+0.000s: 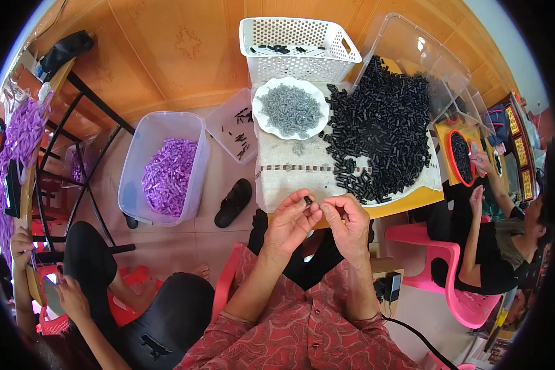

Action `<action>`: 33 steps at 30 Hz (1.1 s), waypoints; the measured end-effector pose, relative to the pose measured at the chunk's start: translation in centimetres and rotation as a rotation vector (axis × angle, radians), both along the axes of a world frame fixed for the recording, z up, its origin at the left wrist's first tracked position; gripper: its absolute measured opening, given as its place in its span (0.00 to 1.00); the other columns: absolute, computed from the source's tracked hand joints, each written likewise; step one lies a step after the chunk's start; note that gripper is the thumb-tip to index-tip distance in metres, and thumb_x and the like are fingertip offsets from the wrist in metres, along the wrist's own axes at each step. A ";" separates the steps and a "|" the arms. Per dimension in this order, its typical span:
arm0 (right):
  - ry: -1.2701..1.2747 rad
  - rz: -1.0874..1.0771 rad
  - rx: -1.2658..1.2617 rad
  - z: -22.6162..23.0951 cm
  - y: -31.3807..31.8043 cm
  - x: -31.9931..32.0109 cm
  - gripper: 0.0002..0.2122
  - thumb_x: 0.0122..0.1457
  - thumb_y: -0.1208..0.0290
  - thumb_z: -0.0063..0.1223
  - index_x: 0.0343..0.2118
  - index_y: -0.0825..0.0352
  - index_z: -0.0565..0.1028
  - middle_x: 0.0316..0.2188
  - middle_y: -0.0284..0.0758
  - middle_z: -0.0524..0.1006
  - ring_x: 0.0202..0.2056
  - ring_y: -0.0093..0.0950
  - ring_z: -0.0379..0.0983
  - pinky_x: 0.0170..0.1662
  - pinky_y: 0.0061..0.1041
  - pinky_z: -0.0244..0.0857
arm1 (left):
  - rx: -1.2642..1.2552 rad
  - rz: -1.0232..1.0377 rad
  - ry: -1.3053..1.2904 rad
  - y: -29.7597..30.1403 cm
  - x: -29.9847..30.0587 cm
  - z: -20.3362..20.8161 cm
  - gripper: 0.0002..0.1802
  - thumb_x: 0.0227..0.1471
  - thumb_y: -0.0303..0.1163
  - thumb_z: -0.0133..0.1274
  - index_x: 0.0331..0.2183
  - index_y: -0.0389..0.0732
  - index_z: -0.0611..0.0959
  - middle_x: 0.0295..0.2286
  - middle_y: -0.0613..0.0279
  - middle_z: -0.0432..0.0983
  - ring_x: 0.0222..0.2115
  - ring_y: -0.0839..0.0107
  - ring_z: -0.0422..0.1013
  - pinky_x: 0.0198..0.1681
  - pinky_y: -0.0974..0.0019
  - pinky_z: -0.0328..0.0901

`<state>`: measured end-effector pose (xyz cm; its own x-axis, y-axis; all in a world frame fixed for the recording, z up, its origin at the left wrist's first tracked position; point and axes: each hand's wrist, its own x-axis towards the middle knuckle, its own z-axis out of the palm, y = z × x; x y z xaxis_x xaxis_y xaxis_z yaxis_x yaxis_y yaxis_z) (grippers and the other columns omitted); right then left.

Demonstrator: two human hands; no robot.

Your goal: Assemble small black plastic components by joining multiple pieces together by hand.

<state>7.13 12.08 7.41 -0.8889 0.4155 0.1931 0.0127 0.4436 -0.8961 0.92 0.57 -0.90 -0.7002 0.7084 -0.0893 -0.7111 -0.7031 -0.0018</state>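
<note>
My left hand [285,227] is closed in a pinch on a small black tube-shaped piece [308,200], above the near edge of the cloth-covered table [277,190]. Close beside it, my right hand [350,229] has its thumb and forefinger pressed together. Whatever sits between those fingertips is too small to make out. Beyond my hands, a large heap of black tube-shaped pieces [382,126] spreads over the right of the table. To its left stands a white scalloped plate [260,124] piled with small clear grey pieces [290,110].
A white perforated basket [302,66] stands at the back. Left on the floor are a clear tub [132,176] of purple pieces [171,177], a plastic lid [219,120] and a black slipper [234,203]. Co-workers sit on both sides, one on a pink chair [453,271].
</note>
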 end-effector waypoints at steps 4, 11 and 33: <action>0.043 -0.061 -0.025 -1.0 0.2 -0.1 0.05 0.55 0.79 0.56 0.34 0.72 0.75 0.27 0.31 0.73 0.26 0.16 0.69 0.29 0.14 0.63 | -0.031 -0.022 -0.072 0.3 0.3 0.6 0.11 0.55 0.22 0.47 0.41 0.36 0.77 0.36 0.58 0.75 0.36 0.68 0.73 0.44 0.62 0.70; 0.126 -0.010 -0.144 -0.8 -0.1 0.1 0.06 0.53 0.82 0.56 0.34 0.73 0.75 0.29 0.34 0.75 0.29 0.20 0.76 0.30 0.15 0.68 | -0.139 0.076 0.164 0.4 0.8 0.6 0.12 0.55 0.23 0.47 0.43 0.39 0.78 0.39 0.58 0.74 0.39 0.68 0.71 0.45 0.64 0.66; 0.162 0.020 -0.320 -1.0 -0.1 0.9 0.06 0.51 0.86 0.56 0.34 0.74 0.75 0.30 0.35 0.74 0.32 0.21 0.74 0.34 0.16 0.69 | -0.035 0.012 0.005 0.6 0.9 0.5 0.11 0.56 0.24 0.49 0.43 0.38 0.77 0.39 0.55 0.75 0.35 0.73 0.72 0.43 0.67 0.69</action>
